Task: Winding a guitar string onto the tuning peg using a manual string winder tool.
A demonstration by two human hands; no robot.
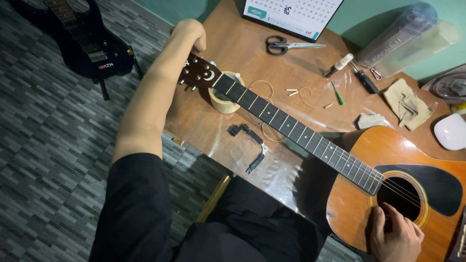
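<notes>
I am seeing the acoustic guitar (369, 160) showing glossy orange-brown wood on its body, a smooth black pickguard and a dark fretboard crossed by metal frets. The table (233, 48) is looking like brown wood under a shiny, slightly wrinkled clear film. Near its far edge, scissors (284, 45) are gleaming with metal blades and black plastic handles. Toward the right edge, a crumpled tan cloth (407, 104) is looking matt and soft.

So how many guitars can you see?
2. An orange-brown wooden acoustic guitar lies across the brown wooden table, with the left hand at its headstock and the right hand at its soundhole. A dark blue electric guitar stands on the floor, upper left.
</notes>
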